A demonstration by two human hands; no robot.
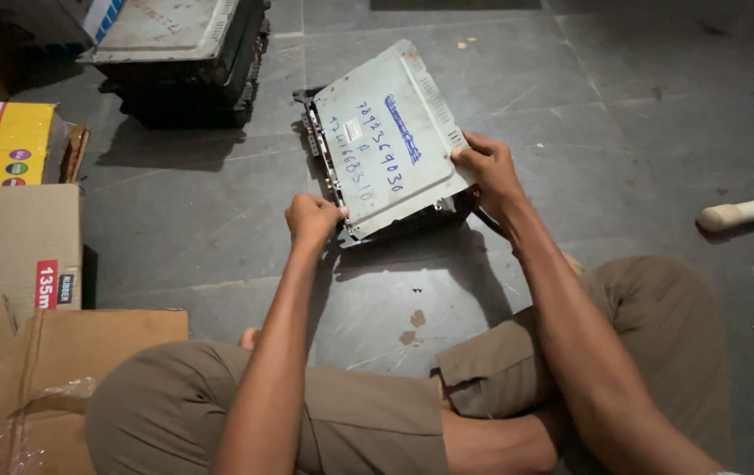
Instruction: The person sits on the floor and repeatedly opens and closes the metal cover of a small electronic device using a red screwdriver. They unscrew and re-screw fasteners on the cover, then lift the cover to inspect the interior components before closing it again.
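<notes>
Your knees (218,405) folded low; left hand (313,220) fisted on the metal unit (390,141) near corner, right hand (487,167) clamping its right edge (unit tilted above floor (641,114)).

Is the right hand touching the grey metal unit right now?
Touching. The head view shows the right hand with fingers wrapped over the near right edge of the grey metal unit, no gap visible.

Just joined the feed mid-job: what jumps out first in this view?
A flat grey metal electronics unit with blue handwriting on its cover, tilted up off the grey tiled floor at centre. The left hand grips its near corner and the right hand its right edge. Next, a stack of similar units at top left, cardboard boxes along the left, and a pale wooden handle at the right edge.
</notes>
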